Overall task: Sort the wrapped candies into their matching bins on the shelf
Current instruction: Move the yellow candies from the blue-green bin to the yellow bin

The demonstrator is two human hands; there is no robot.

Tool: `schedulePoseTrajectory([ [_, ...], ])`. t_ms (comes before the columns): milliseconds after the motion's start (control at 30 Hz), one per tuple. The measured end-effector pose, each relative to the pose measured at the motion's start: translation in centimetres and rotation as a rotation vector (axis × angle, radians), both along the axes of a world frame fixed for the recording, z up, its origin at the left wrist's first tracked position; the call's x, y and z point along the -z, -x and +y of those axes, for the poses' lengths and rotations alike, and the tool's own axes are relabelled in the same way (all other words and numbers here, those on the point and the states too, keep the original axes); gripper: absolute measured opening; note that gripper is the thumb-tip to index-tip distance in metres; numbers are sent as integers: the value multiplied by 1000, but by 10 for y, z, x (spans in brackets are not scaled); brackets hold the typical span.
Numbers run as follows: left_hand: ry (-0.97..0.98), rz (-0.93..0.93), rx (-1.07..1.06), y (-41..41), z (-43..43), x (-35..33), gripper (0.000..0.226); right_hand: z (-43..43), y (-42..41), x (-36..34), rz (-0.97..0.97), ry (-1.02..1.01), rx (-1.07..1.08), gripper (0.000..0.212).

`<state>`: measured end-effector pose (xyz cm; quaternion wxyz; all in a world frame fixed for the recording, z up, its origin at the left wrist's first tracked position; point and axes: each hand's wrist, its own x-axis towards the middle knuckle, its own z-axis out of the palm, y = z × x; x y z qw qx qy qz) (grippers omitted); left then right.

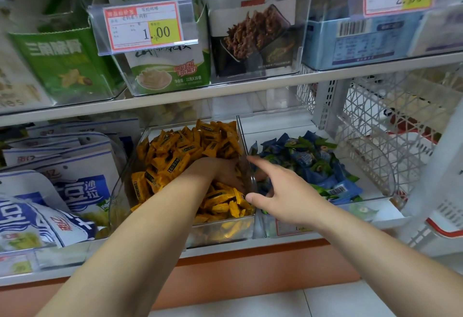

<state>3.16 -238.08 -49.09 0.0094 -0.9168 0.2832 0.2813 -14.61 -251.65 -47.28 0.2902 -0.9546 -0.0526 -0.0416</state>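
Note:
Two clear plastic bins stand side by side on the lower shelf. The left bin [120, 191] is heaped with yellow wrapped candies [185, 146]. The right bin [390, 178] holds blue and green wrapped candies [310, 161]. My left hand [220, 171] is down among the yellow candies by the wall between the bins, its fingers partly buried, so I cannot see whether it grips one. My right hand [283, 191] hovers over the front left of the blue-green bin, index finger and thumb spread, holding nothing visible.
Blue and white snack bags [62, 191] lie left of the bins. A white wire basket [390, 126] stands to the right. The shelf above [225, 91] carries clear bins of boxed snacks with price tags [145, 26], close over the candy bins.

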Motion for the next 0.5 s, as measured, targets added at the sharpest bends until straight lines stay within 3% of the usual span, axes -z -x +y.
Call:
schedulePoseTrajectory([
  [133, 120, -21, 25, 3, 7, 2, 111, 0, -2, 0, 11, 12, -12, 84],
  [267, 78, -9, 28, 3, 9, 2, 115, 1, -3, 2, -1, 49, -9, 83],
  [500, 84, -21, 43, 5, 15, -3, 94, 2, -4, 3, -12, -3, -14, 85],
])
